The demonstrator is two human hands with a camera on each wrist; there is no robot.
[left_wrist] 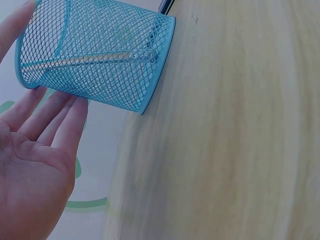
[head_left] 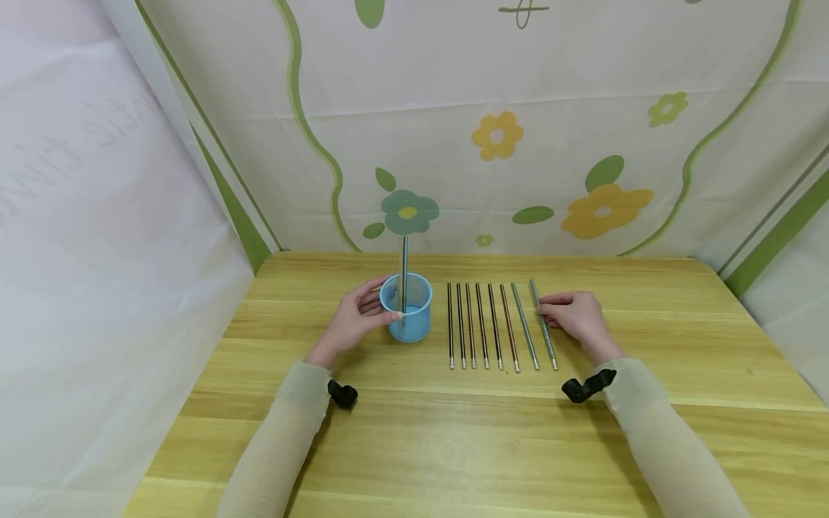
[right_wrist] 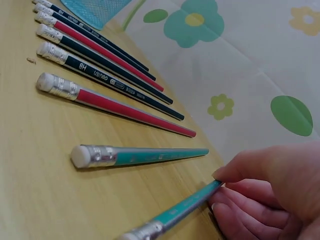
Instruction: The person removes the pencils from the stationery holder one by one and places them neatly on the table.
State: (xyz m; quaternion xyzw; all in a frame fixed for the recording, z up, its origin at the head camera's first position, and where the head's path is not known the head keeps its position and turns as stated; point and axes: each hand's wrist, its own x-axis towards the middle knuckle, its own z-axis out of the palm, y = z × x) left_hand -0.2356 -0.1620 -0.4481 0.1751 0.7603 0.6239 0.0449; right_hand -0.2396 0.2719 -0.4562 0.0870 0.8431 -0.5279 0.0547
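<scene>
My left hand (head_left: pixel 346 324) grips a light blue mesh pen cup (head_left: pixel 419 325) from its left side, thumb at the near rim and fingers along the far side. The cup stands upright on the table, and its round base shows in the left wrist view. A pencil (head_left: pixel 405 262) stands in it and rises well above the rim. On the right, my right hand (head_left: pixel 576 316) pinches the rightmost teal pencil (right_wrist: pixel 187 204) between thumb and fingers, near its far end. Its eraser end points toward me. Just left of it lies another teal pencil (right_wrist: pixel 160 156).
Between the cup and the teal pencils lies a row of several black pencils (head_left: pixel 481 324) and red pencils (head_left: pixel 508 324), erasers toward me. The wooden table (head_left: pixel 440 446) meets a flower-printed cloth (head_left: pixel 447 158) at its back edge.
</scene>
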